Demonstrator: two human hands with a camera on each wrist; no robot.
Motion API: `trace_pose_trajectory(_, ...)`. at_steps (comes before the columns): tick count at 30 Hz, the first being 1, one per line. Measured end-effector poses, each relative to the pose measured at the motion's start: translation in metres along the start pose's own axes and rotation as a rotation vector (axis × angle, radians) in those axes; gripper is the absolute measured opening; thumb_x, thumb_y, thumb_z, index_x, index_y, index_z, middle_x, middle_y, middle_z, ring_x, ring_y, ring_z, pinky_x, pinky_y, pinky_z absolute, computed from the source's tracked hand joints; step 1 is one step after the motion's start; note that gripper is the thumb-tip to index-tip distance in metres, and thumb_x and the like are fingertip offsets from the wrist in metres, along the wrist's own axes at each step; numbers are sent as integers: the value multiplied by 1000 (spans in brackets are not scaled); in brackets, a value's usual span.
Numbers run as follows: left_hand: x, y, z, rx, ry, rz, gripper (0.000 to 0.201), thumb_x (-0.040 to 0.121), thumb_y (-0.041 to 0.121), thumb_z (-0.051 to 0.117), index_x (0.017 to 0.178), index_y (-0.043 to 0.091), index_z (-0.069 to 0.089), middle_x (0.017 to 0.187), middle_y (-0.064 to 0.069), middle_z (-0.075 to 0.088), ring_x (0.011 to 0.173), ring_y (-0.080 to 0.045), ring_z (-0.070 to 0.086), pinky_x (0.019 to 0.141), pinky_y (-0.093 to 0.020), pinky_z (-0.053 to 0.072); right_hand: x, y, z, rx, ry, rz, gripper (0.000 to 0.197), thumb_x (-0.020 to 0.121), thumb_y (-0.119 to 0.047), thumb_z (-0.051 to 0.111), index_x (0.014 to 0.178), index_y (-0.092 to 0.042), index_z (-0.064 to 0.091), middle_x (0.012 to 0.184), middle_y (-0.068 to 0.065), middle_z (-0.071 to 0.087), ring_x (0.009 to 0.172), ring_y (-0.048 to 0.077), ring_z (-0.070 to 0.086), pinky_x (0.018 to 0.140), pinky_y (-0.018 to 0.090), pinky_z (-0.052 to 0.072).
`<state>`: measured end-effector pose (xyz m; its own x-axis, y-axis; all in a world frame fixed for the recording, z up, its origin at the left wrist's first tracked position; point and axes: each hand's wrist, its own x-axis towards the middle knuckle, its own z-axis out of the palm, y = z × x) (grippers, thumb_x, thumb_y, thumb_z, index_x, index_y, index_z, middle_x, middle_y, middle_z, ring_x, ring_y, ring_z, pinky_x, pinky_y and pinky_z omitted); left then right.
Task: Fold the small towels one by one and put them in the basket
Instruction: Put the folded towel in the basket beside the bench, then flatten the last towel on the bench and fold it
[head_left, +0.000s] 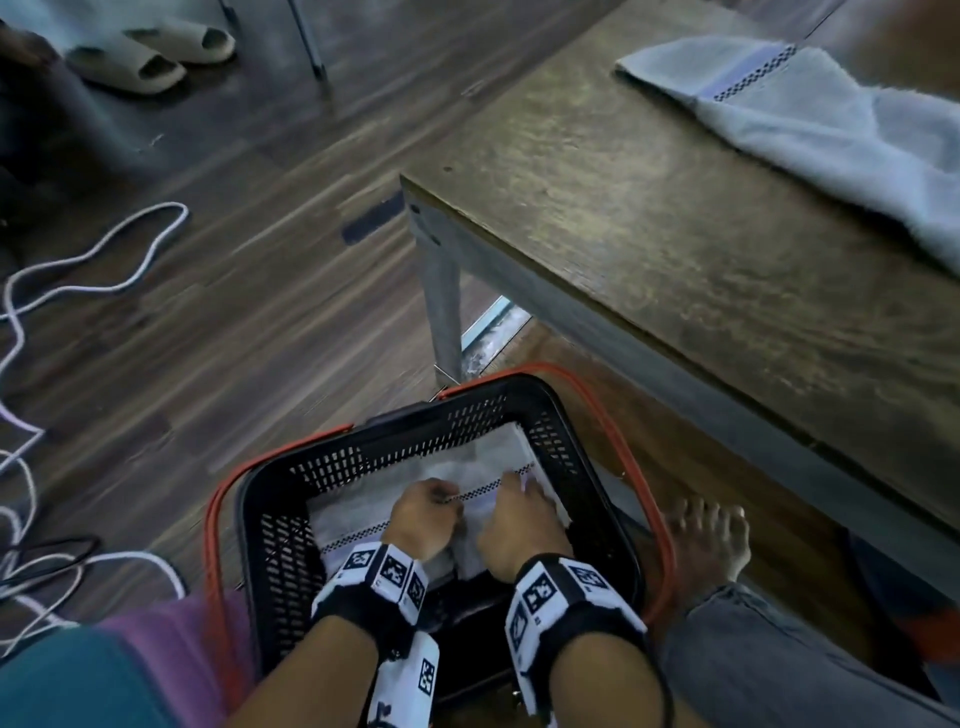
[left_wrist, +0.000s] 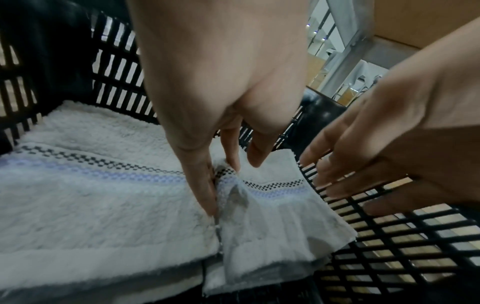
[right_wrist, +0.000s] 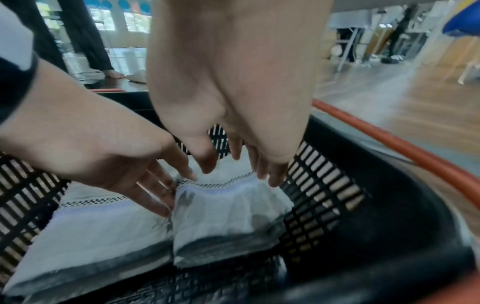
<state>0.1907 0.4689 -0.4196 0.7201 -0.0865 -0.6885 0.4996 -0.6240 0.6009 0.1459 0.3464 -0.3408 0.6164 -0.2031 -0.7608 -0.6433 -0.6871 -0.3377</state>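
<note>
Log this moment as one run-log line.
step: seating folded towel in basket | left hand: pinches its edge | right hand: straight fingers at its side | table: loose towel

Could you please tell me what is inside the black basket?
A folded white towel lies beside a second folded towel, which the left hand pinches and the right hand touches. Anything beneath them is covered.

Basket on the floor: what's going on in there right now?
Both hands are down in the basket. The left hand pinches the edge of a folded towel lying beside a second folded towel, while the right hand touches its far side with straight fingers. One loose towel lies on the table.
</note>
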Motion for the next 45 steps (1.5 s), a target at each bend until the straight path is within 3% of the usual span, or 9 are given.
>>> trace_pose_trajectory(9, 7, -12, -1, 81, 10, 83, 35, 94, 2, 59, 128, 6, 63, 127, -14, 66, 114, -30, 64, 103, -39, 50, -6, 46, 5, 137, -168, 77, 70, 103, -15, 41, 162, -14, 3, 170, 9, 9, 152, 31, 22, 121, 36, 26)
trace_pose_trajectory(14, 0, -6, 5, 357, 109, 211, 37, 90, 10, 63, 126, 5, 61, 136, -6, 38, 124, -27, 50, 109, -32, 42, -6, 51, 3, 202, -185, 69, 70, 104, -19, 43, 163, -16, 5, 170, 7, 7, 153, 29, 21, 122, 34, 25)
trace_pose_trajectory(19, -15, 25, -12, 654, -94, 149, 45, 96, 23, 57, 137, 5, 51, 150, -12, 38, 134, -28, 43, 110, -34, 39, -7, 21, -4, 228, -183, 19, 60, 103, -23, 45, 158, -9, 24, 162, 15, 30, 144, 34, 38, 113, 35, 39)
trace_pose_trajectory(24, -59, 78, -60, 523, -158, 181, 16, 95, 23, 56, 86, 14, 66, 93, -10, 69, 87, -27, 66, 73, -29, 50, -34, -30, -44, 193, -160, -97, 42, 101, -28, 48, 136, -6, 54, 138, 16, 58, 120, 32, 58, 92, 33, 44)
trace_pose_trajectory(27, -95, 116, -96, 886, -184, 120, 16, 91, 34, 57, 90, 20, 65, 87, 0, 68, 64, -13, 55, 52, -22, 40, -63, -53, -77, 204, -77, -170, 41, 99, -24, 49, 131, 1, 58, 113, 15, 64, 97, 30, 61, 82, 33, 48)
trace_pose_trajectory(29, -117, 146, -112, 928, -114, 129, 20, 93, 32, 58, 99, 16, 67, 93, -3, 72, 67, -17, 60, 55, -24, 44, -88, -63, -107, 190, 31, -220, 39, 99, -25, 50, 127, 0, 61, 107, 14, 64, 95, 31, 63, 74, 32, 48)
trace_pose_trajectory(34, -166, 240, -116, 587, 124, 586, 36, 89, 26, 58, 57, 11, 53, 55, -4, 49, 51, -20, 42, 54, -30, 33, -164, -55, -216, 143, 300, -363, 33, 98, -33, 53, 107, -5, 67, 105, 12, 70, 92, 30, 67, 82, 35, 55)
trace_pose_trajectory(39, -183, 341, -40, 600, 118, 939, 15, 90, 25, 59, 89, 12, 66, 92, -7, 70, 90, -27, 64, 82, -31, 49, -224, 22, -328, 175, 618, -298, 29, 96, -27, 56, 94, -2, 71, 89, 15, 77, 87, 37, 73, 83, 47, 59)
trace_pose_trajectory(45, -158, 408, 80, 943, -22, 1014, 42, 94, 17, 51, 135, 12, 43, 138, -14, 51, 125, -34, 52, 104, -45, 43, -213, 148, -353, 2, 697, -25, 28, 96, -22, 58, 105, 2, 71, 107, 23, 71, 100, 37, 65, 82, 41, 52)
